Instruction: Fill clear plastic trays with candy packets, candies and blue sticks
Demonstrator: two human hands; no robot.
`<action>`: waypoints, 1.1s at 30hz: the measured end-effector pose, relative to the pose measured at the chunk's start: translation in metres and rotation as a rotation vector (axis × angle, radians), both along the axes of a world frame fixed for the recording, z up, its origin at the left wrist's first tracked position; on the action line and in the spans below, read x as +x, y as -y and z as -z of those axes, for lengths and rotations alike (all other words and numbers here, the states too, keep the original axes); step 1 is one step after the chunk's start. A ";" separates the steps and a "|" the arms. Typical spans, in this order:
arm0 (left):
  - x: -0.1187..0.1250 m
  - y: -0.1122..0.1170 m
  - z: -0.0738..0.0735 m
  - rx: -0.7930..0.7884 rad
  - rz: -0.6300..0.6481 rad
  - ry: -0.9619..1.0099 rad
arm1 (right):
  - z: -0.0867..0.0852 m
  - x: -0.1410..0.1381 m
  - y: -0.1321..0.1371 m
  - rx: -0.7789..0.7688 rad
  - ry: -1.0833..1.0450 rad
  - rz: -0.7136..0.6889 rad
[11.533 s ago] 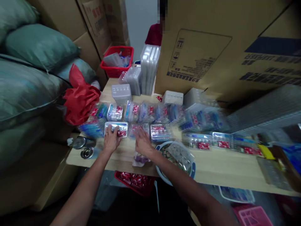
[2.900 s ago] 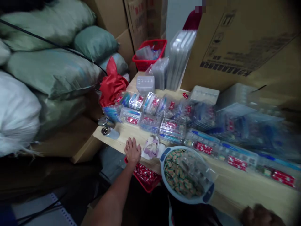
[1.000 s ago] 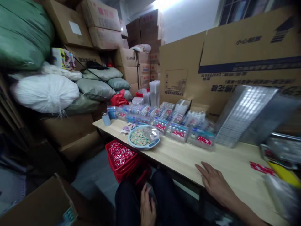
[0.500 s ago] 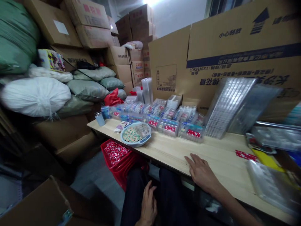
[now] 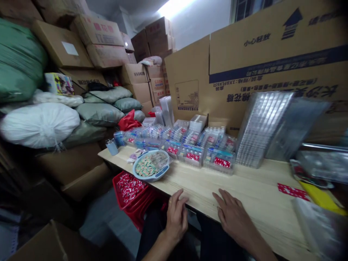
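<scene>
My left hand [image 5: 176, 217] and right hand [image 5: 232, 217] rest on the table [image 5: 252, 188], fingers loosely spread, gripping nothing; the bowl [image 5: 150, 166] sits up-left of them.

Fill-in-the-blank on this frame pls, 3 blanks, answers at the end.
1. The left hand and right hand rest at the near edge of the wooden table, and each holds ____.
2. The blue-rimmed bowl stands on the table to the ____ of both hands.
3. The basket below the table is ____ in colour.

Missing words: nothing; left; red.
</scene>
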State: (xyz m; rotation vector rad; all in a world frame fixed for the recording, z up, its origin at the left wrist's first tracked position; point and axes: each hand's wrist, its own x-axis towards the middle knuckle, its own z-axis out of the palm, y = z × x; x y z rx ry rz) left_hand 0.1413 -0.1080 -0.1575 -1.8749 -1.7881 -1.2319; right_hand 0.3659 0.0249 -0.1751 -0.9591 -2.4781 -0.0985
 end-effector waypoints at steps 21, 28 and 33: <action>-0.081 -0.338 -0.164 -0.959 -0.201 -0.830 | 0.012 -0.002 -0.016 -0.014 -0.107 -0.054; -0.097 -0.322 -0.157 -0.870 -0.127 -0.687 | 0.009 0.007 -0.012 -0.017 -0.150 -0.065; -0.113 -0.301 -0.177 -0.745 -0.186 -0.538 | 0.027 0.010 -0.021 0.086 -0.102 -0.097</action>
